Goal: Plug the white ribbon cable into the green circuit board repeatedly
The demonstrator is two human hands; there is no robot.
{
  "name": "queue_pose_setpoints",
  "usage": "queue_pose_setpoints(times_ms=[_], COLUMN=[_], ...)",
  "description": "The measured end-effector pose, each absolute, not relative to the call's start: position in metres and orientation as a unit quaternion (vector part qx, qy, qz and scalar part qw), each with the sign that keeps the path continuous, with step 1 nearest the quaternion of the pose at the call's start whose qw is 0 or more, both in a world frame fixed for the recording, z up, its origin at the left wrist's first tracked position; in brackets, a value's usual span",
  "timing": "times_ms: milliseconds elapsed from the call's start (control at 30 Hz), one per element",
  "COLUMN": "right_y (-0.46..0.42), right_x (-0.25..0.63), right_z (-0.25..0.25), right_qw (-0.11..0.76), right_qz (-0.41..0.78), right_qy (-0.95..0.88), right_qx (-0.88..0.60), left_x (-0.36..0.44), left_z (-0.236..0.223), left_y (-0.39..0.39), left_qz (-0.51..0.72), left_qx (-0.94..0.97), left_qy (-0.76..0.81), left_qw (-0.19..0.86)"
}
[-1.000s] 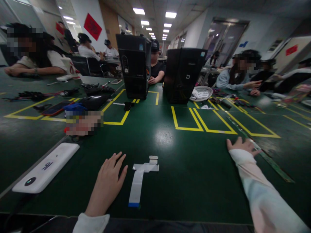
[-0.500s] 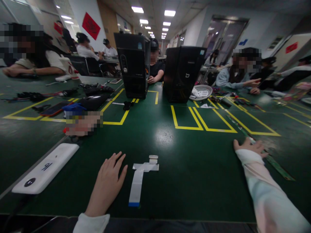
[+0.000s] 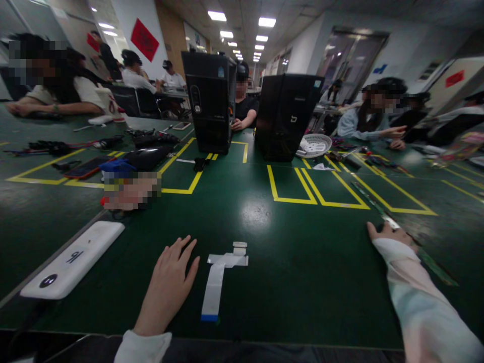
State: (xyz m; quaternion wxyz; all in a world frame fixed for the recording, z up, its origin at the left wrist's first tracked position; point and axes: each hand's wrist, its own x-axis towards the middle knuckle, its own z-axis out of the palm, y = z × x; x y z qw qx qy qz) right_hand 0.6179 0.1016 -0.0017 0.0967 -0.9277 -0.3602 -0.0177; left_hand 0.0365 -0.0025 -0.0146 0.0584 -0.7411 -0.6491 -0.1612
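Note:
My left hand point(image 3: 168, 285) lies flat on the green table point(image 3: 295, 282), fingers stretched out, just left of a white flat ribbon cable point(image 3: 217, 282) with a blue tip. My right hand point(image 3: 389, 233) reaches far right in a pale sleeve and rests over a long green circuit strip point(image 3: 431, 262) near its white end. Its fingers curl down on the strip; whether they grip it cannot be made out.
A white power bank point(image 3: 71, 266) lies at the left. Two black computer towers point(image 3: 212, 101) point(image 3: 285, 116) stand at the back, with a white basket point(image 3: 314, 145), cables and phones around. Yellow tape boxes point(image 3: 291, 189) mark the table. Other people sit around.
My right hand has slid rightward and a little nearer along the table onto the green strip, its fingers curling. My left hand has stayed put.

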Motion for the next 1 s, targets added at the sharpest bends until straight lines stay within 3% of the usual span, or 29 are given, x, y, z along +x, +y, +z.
queue_pose_setpoints(times_ms=[400, 667, 1000], right_y=[0.053, 0.008, -0.009], right_x=[0.586, 0.559, 0.570], right_z=[-0.001, -0.005, 0.001], right_qw=[0.013, 0.036, 0.080], right_qz=[-0.038, -0.101, -0.046], right_qy=[-0.438, -0.442, -0.349], right_qx=[-0.898, -0.891, -0.932], left_x=[0.034, 0.036, 0.036], left_z=[-0.017, -0.016, -0.015], left_y=[-0.002, -0.003, -0.001], left_qz=[-0.165, -0.165, -0.152], left_qx=[-0.741, -0.742, -0.744], left_qy=[-0.650, -0.647, -0.647], left_qw=[0.044, 0.055, 0.067])
